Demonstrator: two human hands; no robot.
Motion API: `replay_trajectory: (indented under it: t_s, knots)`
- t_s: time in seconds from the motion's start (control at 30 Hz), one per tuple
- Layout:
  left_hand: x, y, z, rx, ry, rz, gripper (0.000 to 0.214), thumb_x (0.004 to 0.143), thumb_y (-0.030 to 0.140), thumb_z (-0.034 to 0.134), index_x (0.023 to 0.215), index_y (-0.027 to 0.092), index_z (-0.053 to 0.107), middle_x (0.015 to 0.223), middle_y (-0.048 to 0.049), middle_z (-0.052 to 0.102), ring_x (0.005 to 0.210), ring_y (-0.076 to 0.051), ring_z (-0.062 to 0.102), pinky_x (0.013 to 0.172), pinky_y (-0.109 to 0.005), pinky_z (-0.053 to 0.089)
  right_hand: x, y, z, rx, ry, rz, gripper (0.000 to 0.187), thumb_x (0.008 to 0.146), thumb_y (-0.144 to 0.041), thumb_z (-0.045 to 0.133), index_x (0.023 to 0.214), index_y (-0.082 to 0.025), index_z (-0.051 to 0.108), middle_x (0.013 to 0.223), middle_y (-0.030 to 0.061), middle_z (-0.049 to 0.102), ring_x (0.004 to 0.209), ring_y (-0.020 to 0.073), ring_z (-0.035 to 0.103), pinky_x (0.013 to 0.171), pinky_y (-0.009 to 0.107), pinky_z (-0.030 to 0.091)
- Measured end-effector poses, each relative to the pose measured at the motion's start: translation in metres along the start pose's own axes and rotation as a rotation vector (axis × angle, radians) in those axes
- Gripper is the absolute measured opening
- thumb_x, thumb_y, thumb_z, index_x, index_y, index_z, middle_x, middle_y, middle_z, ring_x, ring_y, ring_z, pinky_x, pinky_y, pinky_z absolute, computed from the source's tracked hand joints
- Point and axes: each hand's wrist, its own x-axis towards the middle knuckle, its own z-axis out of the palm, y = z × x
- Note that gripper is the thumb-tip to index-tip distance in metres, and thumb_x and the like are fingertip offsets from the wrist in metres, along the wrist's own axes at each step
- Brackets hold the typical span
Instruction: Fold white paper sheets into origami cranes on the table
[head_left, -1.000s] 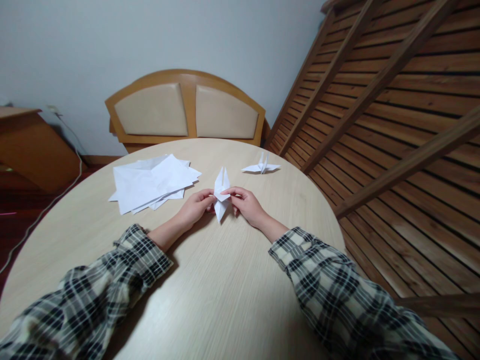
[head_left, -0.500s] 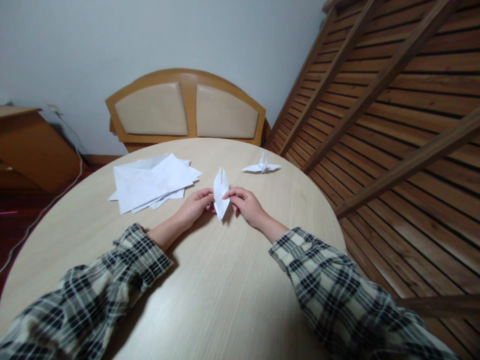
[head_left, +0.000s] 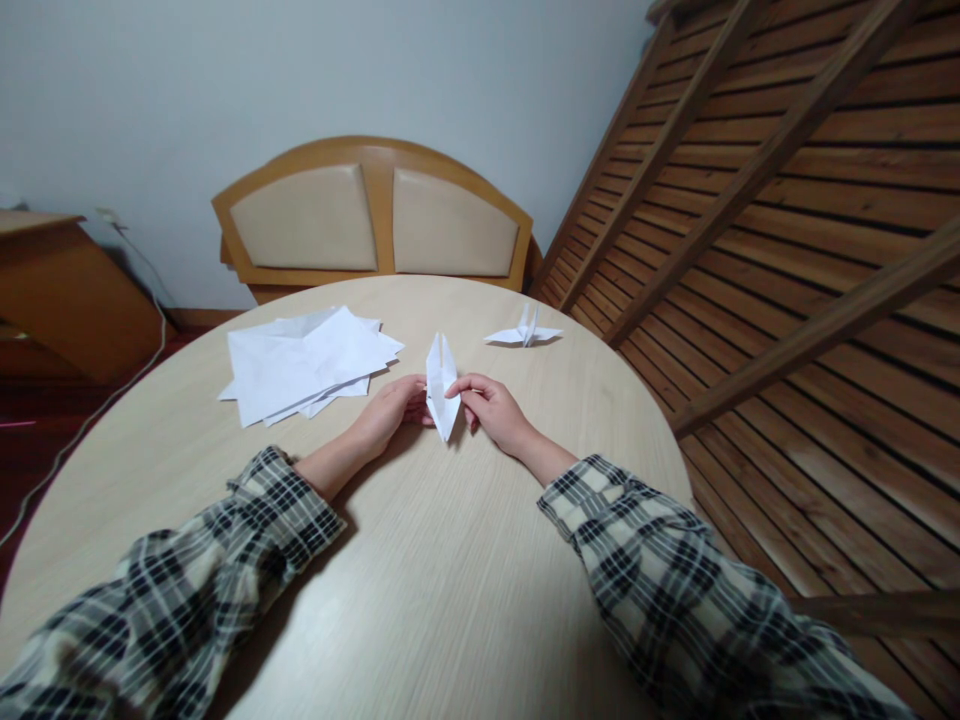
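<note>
A white folded paper (head_left: pixel 442 385), long and diamond-shaped with a slit in its far half, stands above the table between my hands. My right hand (head_left: pixel 491 410) pinches its right edge, thumb and forefinger closed on it. At its left edge is my left hand (head_left: pixel 390 412), fingers curled against the paper and partly hidden behind it. Beyond my right hand, a finished-looking paper crane (head_left: pixel 525 333) rests on the table with its wings spread.
The round pale wooden table (head_left: pixel 420 600) bears a loose stack of white paper sheets (head_left: pixel 300 365) at the far left. Behind it stands a padded headboard (head_left: pixel 382 215). Wooden slats (head_left: pixel 765 300) lean along the right side, and a cable (head_left: pixel 97 400) runs down at the left.
The folded paper has tilted slightly, its far tip shifting a little left. My left thumb has moved back from the paper's face. My right hand stays nearly still.
</note>
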Motion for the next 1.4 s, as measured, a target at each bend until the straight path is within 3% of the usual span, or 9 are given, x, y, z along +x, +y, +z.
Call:
replay_trajectory:
  t_s: [0.17, 0.37, 0.57, 0.7, 0.9, 1.13, 1.4]
  knots:
    - [0.0002, -0.0018, 0.0000, -0.002, 0.004, 0.031, 0.023, 0.084, 0.039, 0.061, 0.080, 0.016, 0.062, 0.064, -0.0016, 0.057, 0.057, -0.012, 0.050, 0.058, -0.027, 0.045, -0.0006, -0.0011, 0.0006, -0.023, -0.009, -0.014, 0.016, 0.084, -0.020, 0.048, 0.085, -0.020, 0.064, 0.049, -0.0068, 0.045, 0.043, 0.0083, 0.043, 0.040, 0.018, 0.034]
    - [-0.0004, -0.0022, -0.0017, 0.154, -0.018, 0.103, 0.014, 0.078, 0.029, 0.068, 0.080, 0.016, 0.065, 0.065, -0.0003, 0.054, 0.055, -0.010, 0.043, 0.054, -0.025, 0.035, -0.0009, -0.0019, 0.0013, -0.048, -0.007, -0.036, 0.017, 0.085, -0.020, 0.048, 0.084, -0.020, 0.065, 0.050, -0.0060, 0.045, 0.043, 0.0083, 0.042, 0.040, 0.019, 0.035]
    - [-0.0010, -0.0022, -0.0003, 0.150, -0.027, 0.125, 0.014, 0.080, 0.029, 0.066, 0.077, 0.016, 0.063, 0.063, 0.0007, 0.051, 0.056, -0.011, 0.042, 0.055, -0.026, 0.037, -0.0019, -0.0039, 0.0002, -0.006, -0.030, -0.020, 0.018, 0.084, -0.022, 0.047, 0.084, -0.019, 0.065, 0.050, -0.0055, 0.044, 0.044, 0.0086, 0.042, 0.040, 0.019, 0.035]
    - [-0.0023, -0.0010, 0.0012, 0.138, -0.036, 0.136, 0.012, 0.080, 0.027, 0.066, 0.079, 0.015, 0.063, 0.063, 0.0007, 0.051, 0.055, -0.010, 0.043, 0.055, -0.026, 0.037, -0.0013, -0.0039, -0.0002, 0.045, -0.015, -0.015, 0.010, 0.086, -0.029, 0.051, 0.093, -0.023, 0.054, 0.051, -0.0088, 0.044, 0.042, 0.0086, 0.043, 0.039, 0.018, 0.035]
    - [-0.0024, -0.0017, 0.0019, 0.127, -0.056, 0.123, 0.013, 0.081, 0.027, 0.065, 0.086, 0.015, 0.063, 0.066, -0.0002, 0.055, 0.056, -0.010, 0.045, 0.055, -0.026, 0.037, 0.0026, -0.0008, 0.0006, 0.046, 0.040, -0.004, 0.028, 0.088, -0.044, 0.056, 0.098, -0.025, 0.038, 0.055, -0.0114, 0.048, 0.038, 0.0091, 0.045, 0.035, 0.019, 0.037]
    - [-0.0031, -0.0033, 0.0021, 0.131, -0.074, 0.141, 0.018, 0.081, 0.029, 0.067, 0.087, 0.015, 0.059, 0.063, 0.0021, 0.053, 0.055, -0.010, 0.045, 0.055, -0.025, 0.035, 0.0044, -0.0014, 0.0026, 0.010, 0.007, 0.067, 0.030, 0.087, -0.049, 0.058, 0.088, -0.021, 0.047, 0.056, -0.0078, 0.051, 0.041, 0.0076, 0.047, 0.038, 0.019, 0.042]
    - [-0.0023, -0.0052, 0.0004, 0.148, -0.087, 0.147, 0.021, 0.080, 0.033, 0.068, 0.084, 0.017, 0.055, 0.064, 0.0027, 0.053, 0.057, -0.010, 0.047, 0.056, -0.025, 0.037, 0.0035, 0.0012, 0.0022, -0.018, 0.005, 0.045, 0.026, 0.089, -0.044, 0.056, 0.080, -0.021, 0.049, 0.050, -0.0078, 0.048, 0.042, 0.0077, 0.044, 0.039, 0.018, 0.038]
